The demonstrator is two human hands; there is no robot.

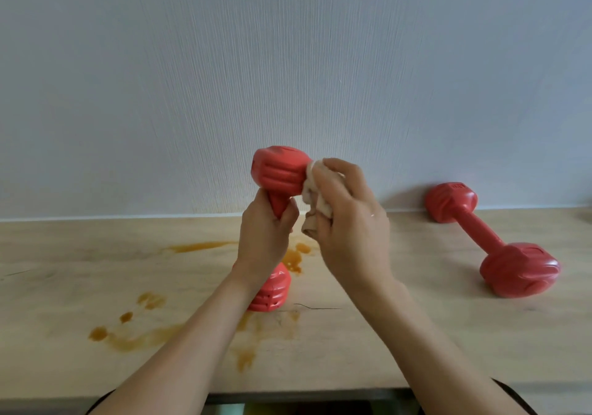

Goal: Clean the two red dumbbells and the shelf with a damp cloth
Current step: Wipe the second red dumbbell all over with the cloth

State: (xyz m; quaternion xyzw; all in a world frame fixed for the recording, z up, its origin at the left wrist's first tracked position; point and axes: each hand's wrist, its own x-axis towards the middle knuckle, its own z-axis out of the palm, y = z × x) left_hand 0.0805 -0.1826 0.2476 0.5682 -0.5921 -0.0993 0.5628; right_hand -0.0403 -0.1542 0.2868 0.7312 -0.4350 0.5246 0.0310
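Our left hand [267, 235] grips the ribbed red plastic dumbbell [280, 171] upright by its handle while our right hand [349, 219] presses a bunched whitish cloth [315, 199] against its upper head, above the orange-stained pale wooden shelf [96, 270].

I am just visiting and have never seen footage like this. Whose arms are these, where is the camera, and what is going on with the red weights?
No machine here: these are a person's two bare arms, filmed by a wide-angle camera worn on the head, looking down and forward. The left hand grips the handle of a red plastic dumbbell, held upright. The right hand holds a crumpled pale cloth against its upper head. A second red dumbbell lies on the light wooden shelf at the right, near the pale textured wall. Orange-brown spill stains mark the wood.
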